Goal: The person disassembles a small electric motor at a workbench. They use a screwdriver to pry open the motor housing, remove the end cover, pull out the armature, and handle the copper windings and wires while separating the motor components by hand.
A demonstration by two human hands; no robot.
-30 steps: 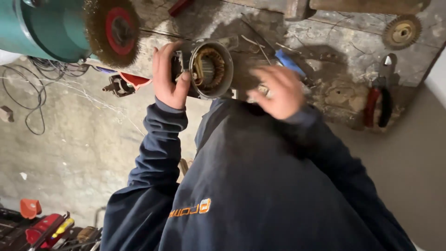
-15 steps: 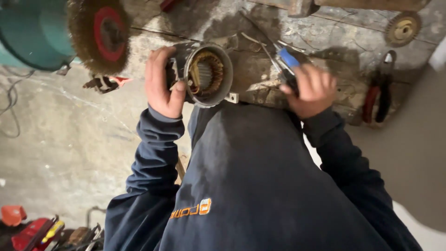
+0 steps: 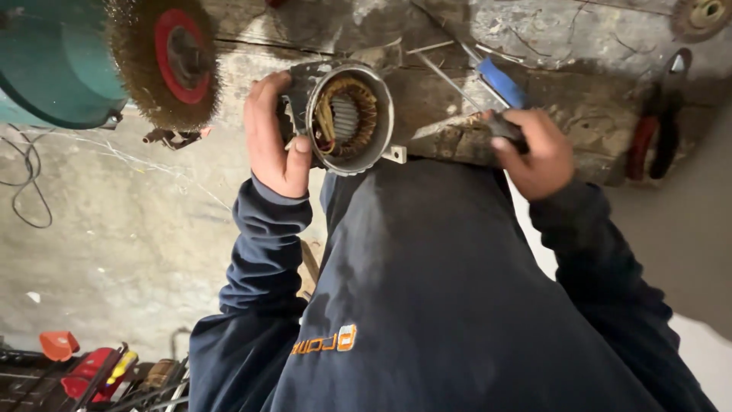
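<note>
Now the one motor housing (image 3: 349,118) sat at the bench (image 3: 579,122) edge, my left hand (image 3: 271,137) clasping its side as before. My right hand (image 3: 537,152) had dropped, clenched on a dark handle (image 3: 503,126), beside one blue screwdriver (image 3: 499,82).

We have one view only, head-mounted, so no second view and no overlap. It looks steeply down the wearer's own chest: the dark sweatshirt (image 3: 457,305) fills the lower half, close to the lens. Both hands sit mid-frame at close working range, left hand (image 3: 274,141) on the motor housing (image 3: 347,114), right hand (image 3: 537,149) at the edge of the workbench (image 3: 579,114). The bench runs across the top, the concrete floor (image 3: 114,252) falls away at left, farther off.
</note>
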